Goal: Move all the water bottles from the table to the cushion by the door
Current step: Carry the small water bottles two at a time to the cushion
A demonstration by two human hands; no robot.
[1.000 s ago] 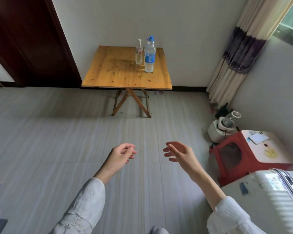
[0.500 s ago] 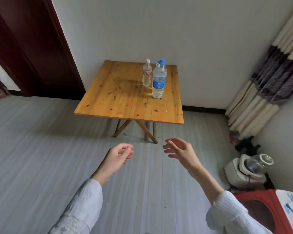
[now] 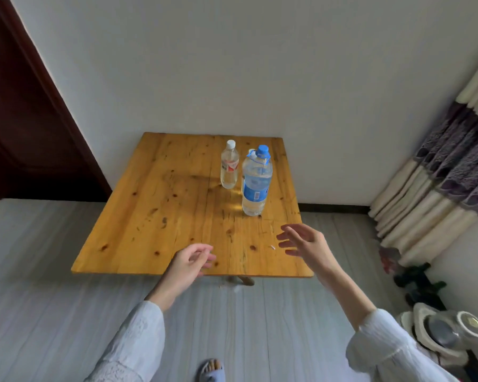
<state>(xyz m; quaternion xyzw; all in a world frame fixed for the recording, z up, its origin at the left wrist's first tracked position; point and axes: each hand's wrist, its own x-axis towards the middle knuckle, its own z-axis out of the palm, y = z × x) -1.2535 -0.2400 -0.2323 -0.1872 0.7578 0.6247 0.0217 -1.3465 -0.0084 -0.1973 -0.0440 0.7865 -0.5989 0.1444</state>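
Note:
Two water bottles stand upright on the wooden table, toward its far right. The large bottle has a blue cap and blue label. Just behind it to the left is the small bottle, which has a white cap and a red-and-white label. My left hand hovers over the table's near edge, fingers loosely curled, holding nothing. My right hand is raised over the near right part of the table, fingers spread, a short way in front of the large bottle. No cushion is in view.
A dark brown door fills the left. A striped curtain hangs at the right. A white appliance and dark items sit on the floor at the lower right. My sandalled foot shows on the grey floor.
The view has closed in on the table, which now looks much larger. Both hands have come up from over the floor to over the table's near edge, still holding nothing.

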